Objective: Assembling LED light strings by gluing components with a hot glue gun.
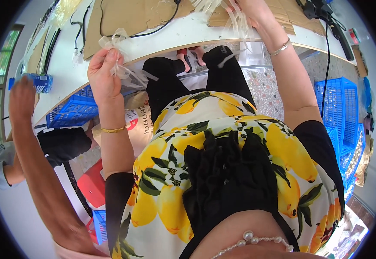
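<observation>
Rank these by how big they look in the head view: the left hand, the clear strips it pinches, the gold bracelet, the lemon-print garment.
1. Lemon-print garment
2. Left hand and clear strips: too alike to rank, since the strips spread loosely
3. Gold bracelet

A small bunch of translucent, whitish strips point(119, 39) is pinched in the left fingers point(111, 56), at the near edge of the tabletop point(183, 31); it is crumpled into loops at the top, with loose ends trailing below that edge. A second bunch of long, flat, see-through strips point(239, 23) hangs from the right fingers point(247, 12), over the tabletop's near edge, its upper part cut off from view.
</observation>
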A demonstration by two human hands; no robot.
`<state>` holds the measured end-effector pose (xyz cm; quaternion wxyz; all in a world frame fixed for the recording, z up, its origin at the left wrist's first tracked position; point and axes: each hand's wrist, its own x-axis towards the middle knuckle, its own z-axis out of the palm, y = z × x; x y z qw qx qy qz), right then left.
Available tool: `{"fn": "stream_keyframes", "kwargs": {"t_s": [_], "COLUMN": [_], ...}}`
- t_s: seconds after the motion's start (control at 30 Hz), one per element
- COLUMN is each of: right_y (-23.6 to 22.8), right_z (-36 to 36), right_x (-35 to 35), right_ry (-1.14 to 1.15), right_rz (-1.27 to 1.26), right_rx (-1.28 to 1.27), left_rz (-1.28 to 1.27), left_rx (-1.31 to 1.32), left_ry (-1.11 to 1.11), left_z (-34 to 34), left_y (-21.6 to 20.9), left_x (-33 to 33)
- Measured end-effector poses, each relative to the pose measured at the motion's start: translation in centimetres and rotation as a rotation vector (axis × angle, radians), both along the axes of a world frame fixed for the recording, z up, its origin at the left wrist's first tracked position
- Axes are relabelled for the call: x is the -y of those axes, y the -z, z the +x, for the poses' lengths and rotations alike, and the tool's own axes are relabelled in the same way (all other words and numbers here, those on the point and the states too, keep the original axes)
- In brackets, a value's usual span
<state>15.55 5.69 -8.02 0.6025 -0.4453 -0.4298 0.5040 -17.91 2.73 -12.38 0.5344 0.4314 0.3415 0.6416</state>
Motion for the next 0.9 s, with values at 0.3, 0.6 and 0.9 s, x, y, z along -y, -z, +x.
{"fn": "stream_keyframes", "kwargs": {"t_s": [0.3, 0.6, 0.9], "right_y": [-0.2, 4.9, 1.4], "right_z": [0.1, 4.3, 3.0], "right_x": [-0.5, -4.1, -3.4], "right_ry": [0.028, -0.533, 0.045], "right_rz": [-0.009, 0.246, 0.050], "right_rx": [0.162, -0.428, 0.219], "left_rz": [0.035, 0.028, 0.026], "left_rx": [-0.044, -0.040, 0.011], "left_ry": [-0.096, -0.026, -0.029], "left_z": [1.3, 2.7, 4.1], "left_y": [0.0, 0.2, -0.4], "left_x": [-0.3, -1.6, -2.2]}}
